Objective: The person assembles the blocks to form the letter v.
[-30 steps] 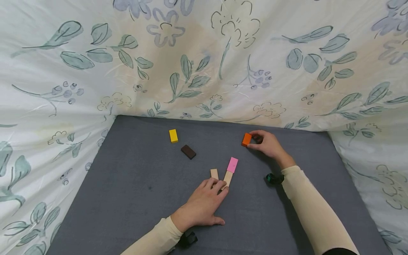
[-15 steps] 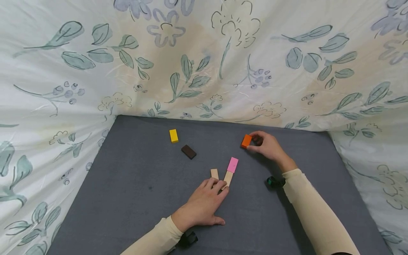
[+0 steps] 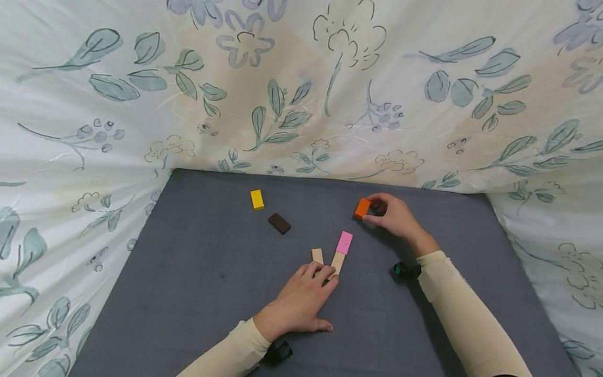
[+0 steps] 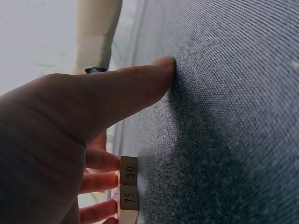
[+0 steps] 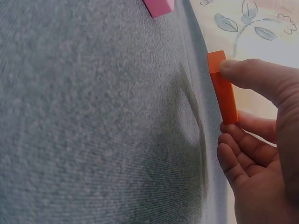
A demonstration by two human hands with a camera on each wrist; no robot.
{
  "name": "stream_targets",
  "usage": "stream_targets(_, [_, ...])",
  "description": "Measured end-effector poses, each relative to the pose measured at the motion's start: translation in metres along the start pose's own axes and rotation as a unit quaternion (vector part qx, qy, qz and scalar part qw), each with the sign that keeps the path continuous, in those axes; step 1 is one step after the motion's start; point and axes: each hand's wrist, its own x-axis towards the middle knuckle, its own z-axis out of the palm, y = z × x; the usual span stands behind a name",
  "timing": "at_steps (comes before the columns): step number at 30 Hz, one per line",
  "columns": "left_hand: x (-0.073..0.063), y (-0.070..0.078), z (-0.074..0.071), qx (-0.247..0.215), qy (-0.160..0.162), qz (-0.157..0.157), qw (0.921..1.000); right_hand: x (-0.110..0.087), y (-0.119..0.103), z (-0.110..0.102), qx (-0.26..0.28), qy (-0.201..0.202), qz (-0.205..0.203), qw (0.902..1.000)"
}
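My right hand (image 3: 398, 217) pinches an orange block (image 3: 362, 208) between thumb and fingertips; in the right wrist view the orange block (image 5: 224, 88) seems held just off the grey cloth. My left hand (image 3: 299, 301) lies palm down, its fingertips touching plain wooden blocks and its thumb out on the cloth. One wooden block (image 3: 317, 256) pokes out past the fingers. Another wooden block (image 3: 337, 263) slants away to the right, with a pink block (image 3: 344, 243) at its far end. The left wrist view shows blocks marked 50 (image 4: 129, 171) and 75 (image 4: 129, 197) by the fingertips.
Toward the back left lie a yellow block (image 3: 257, 199) and a dark brown block (image 3: 279, 223). The grey cloth surface (image 3: 188, 293) ends at a flower-printed curtain (image 3: 282, 125) behind and at both sides.
The right hand and the orange block have shifted very slightly to the left. My left hand and the other blocks stay where they were.
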Motion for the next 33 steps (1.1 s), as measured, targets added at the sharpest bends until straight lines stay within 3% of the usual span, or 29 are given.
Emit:
stream_targets(15, [0.001, 0.0, -0.002, -0.001, -0.005, 0.0, 1.0, -0.003, -0.006, 0.009, 0.002, 0.003, -0.019, 0.9998])
stream_targets(33, [-0.002, 0.0, -0.002, -0.003, -0.008, 0.004, 1.0, -0.013, -0.012, 0.017, 0.002, 0.002, -0.009, 1.0])
